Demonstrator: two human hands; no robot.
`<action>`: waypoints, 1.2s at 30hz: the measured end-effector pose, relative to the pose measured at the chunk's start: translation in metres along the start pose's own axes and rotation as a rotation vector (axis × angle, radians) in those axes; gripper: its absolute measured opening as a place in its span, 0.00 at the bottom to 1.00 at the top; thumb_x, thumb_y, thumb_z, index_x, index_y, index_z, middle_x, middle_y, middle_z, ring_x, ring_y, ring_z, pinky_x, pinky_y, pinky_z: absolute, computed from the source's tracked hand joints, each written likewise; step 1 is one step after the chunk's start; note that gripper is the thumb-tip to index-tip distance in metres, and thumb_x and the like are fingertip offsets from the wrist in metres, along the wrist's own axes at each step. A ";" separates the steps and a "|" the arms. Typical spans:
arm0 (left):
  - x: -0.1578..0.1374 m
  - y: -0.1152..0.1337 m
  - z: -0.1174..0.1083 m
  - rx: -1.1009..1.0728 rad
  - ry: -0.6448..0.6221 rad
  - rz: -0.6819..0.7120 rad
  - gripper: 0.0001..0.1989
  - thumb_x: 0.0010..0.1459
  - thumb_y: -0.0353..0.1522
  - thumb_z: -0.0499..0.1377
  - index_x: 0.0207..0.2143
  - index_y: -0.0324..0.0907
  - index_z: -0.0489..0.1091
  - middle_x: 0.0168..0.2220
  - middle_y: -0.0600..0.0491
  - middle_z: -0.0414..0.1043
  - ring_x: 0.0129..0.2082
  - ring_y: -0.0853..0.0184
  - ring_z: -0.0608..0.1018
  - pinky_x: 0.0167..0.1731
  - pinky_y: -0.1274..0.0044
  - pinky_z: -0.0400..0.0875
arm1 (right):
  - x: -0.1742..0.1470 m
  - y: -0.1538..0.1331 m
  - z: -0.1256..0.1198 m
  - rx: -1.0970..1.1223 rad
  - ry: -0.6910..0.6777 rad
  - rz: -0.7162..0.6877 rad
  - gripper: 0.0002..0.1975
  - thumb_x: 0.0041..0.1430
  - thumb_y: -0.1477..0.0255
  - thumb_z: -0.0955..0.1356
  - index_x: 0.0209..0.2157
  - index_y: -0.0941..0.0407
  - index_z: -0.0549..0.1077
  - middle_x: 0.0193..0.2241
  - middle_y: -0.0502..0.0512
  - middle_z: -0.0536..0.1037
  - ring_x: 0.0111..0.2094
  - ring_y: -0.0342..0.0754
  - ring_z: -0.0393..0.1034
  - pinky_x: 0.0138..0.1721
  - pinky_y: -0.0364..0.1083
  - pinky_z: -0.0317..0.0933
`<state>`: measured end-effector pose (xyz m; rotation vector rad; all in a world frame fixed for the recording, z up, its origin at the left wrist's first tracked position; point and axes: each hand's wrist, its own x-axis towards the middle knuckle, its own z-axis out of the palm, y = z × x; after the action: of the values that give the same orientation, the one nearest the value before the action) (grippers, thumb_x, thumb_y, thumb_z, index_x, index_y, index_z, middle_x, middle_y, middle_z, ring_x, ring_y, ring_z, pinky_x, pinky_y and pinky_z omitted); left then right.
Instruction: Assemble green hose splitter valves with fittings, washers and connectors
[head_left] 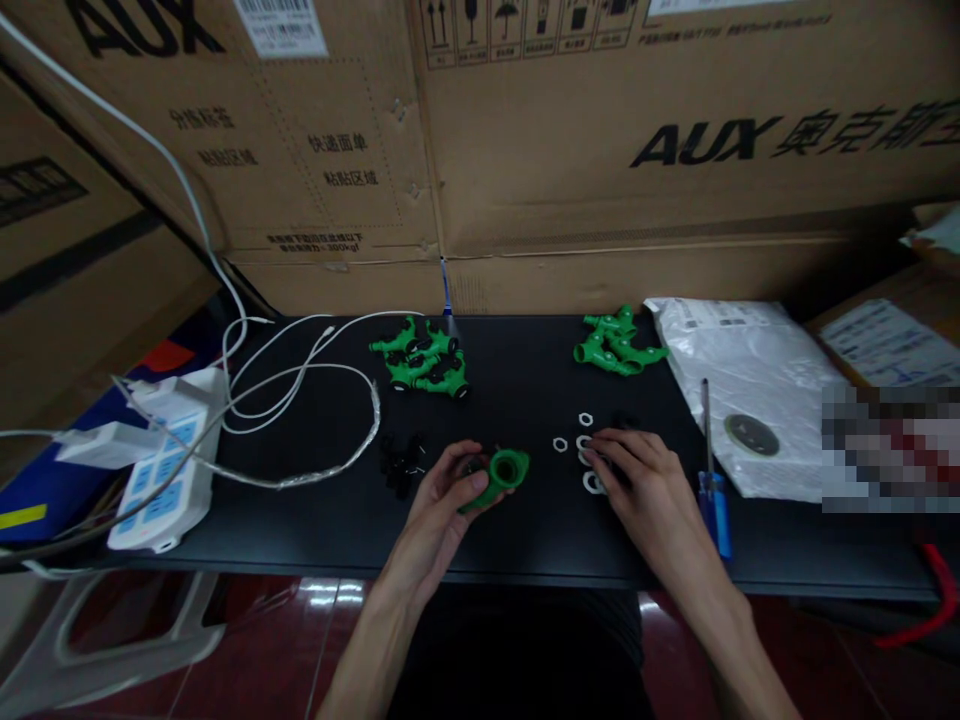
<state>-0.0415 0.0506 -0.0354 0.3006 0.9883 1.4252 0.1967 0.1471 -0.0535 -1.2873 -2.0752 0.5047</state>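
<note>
My left hand [455, 490] is wrapped around a green Y-shaped hose connector [501, 478], whose round open end faces up. To the right, my right hand [645, 475] has its thumb and forefinger on a white ring-shaped nut [583, 444] at the tabletop. Close by lie a small white hex nut [560, 444], another hex nut [586, 419] and a larger white ring [594, 483]. A pile of small black parts [401, 462] lies left of my left hand. Some dark parts behind my right hand are partly hidden.
Green connectors with black fittings [421, 358] lie at back left, and plain green ones [616, 345] at back right. A screwdriver [718, 510] lies beside a silvery padded bag [750, 400]. White cables run to a power strip [169, 465]. Large cartons [525, 180] stand behind the black table [322, 530].
</note>
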 end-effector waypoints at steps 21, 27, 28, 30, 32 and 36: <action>0.000 -0.006 0.007 0.238 -0.076 0.188 0.10 0.61 0.36 0.65 0.44 0.44 0.81 0.47 0.50 0.78 0.51 0.60 0.77 0.52 0.72 0.71 | -0.020 -0.092 0.025 0.287 0.110 -0.314 0.16 0.65 0.79 0.69 0.50 0.49 0.80 0.50 0.55 0.82 0.50 0.50 0.77 0.55 0.52 0.72; -0.002 -0.006 0.007 0.423 -0.093 0.322 0.09 0.61 0.36 0.65 0.43 0.44 0.79 0.45 0.50 0.78 0.50 0.61 0.76 0.54 0.72 0.67 | -0.024 -0.089 0.026 0.319 0.049 -0.258 0.16 0.65 0.79 0.69 0.50 0.49 0.80 0.52 0.56 0.80 0.53 0.50 0.75 0.57 0.52 0.70; -0.002 -0.006 0.007 0.437 -0.086 0.345 0.09 0.60 0.36 0.66 0.42 0.43 0.78 0.44 0.50 0.77 0.49 0.61 0.76 0.54 0.72 0.66 | -0.025 -0.088 0.027 0.332 0.040 -0.244 0.15 0.65 0.78 0.69 0.49 0.49 0.81 0.52 0.55 0.80 0.52 0.50 0.76 0.57 0.52 0.70; -0.001 -0.008 0.007 0.464 -0.068 0.385 0.08 0.58 0.34 0.67 0.40 0.43 0.77 0.42 0.51 0.76 0.47 0.61 0.76 0.52 0.73 0.67 | -0.026 -0.087 0.029 0.365 0.028 -0.194 0.11 0.64 0.76 0.70 0.45 0.49 0.81 0.51 0.55 0.81 0.52 0.51 0.76 0.57 0.52 0.69; 0.000 -0.010 0.007 0.494 -0.040 0.421 0.07 0.57 0.32 0.67 0.39 0.42 0.76 0.40 0.51 0.75 0.45 0.61 0.76 0.49 0.73 0.67 | -0.027 -0.086 0.032 0.405 0.027 -0.105 0.09 0.63 0.73 0.71 0.44 0.50 0.80 0.49 0.56 0.81 0.49 0.51 0.77 0.54 0.52 0.71; 0.000 -0.014 0.008 0.586 0.028 0.515 0.07 0.56 0.27 0.64 0.38 0.42 0.75 0.39 0.50 0.72 0.43 0.61 0.75 0.45 0.73 0.69 | -0.024 -0.090 0.034 0.525 -0.027 0.075 0.16 0.65 0.65 0.71 0.51 0.56 0.75 0.35 0.57 0.82 0.32 0.48 0.79 0.34 0.45 0.76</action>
<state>-0.0260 0.0506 -0.0406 1.0266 1.4091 1.5643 0.1222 0.0858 -0.0306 -1.0460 -1.7515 1.0245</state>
